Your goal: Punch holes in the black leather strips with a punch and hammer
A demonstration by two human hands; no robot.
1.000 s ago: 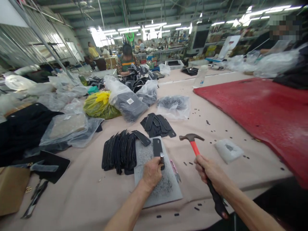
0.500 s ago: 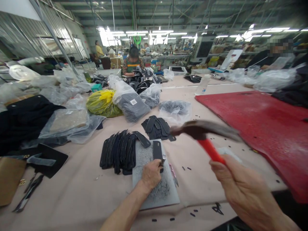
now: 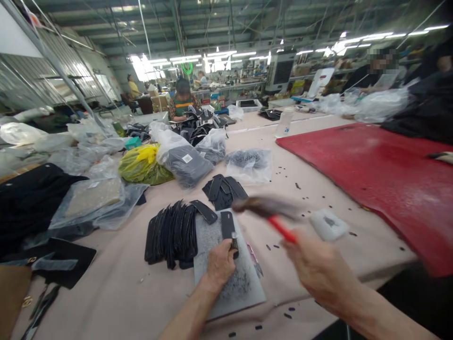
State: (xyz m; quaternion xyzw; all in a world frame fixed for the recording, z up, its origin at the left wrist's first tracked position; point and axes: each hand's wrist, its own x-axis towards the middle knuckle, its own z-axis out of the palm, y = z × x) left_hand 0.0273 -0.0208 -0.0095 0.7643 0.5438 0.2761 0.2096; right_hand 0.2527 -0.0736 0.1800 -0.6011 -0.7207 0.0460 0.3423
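My left hand is closed around a short metal punch, held upright on a dark strap piece. That piece lies on a grey, scuffed board. Raised above the table to the right, my right hand grips the red handle of a hammer. The hammer head is blurred by motion and hangs beyond the punch, apart from it. Left of the board stands a tight row of similar dark pieces, one resting on the board's edge. A looser pile lies behind the board.
Pink-handled snips lie along the board's right edge. Farther right are a whitish block and a red sheet. Small dark slugs dot the table. Plastic bags and a yellow bag sit behind. Other people are at work beyond.
My right hand and the hammer have come down and to the left, nearer the punch. The left hand stays at the same piece. The view has shifted slightly, uncovering the whitish block.
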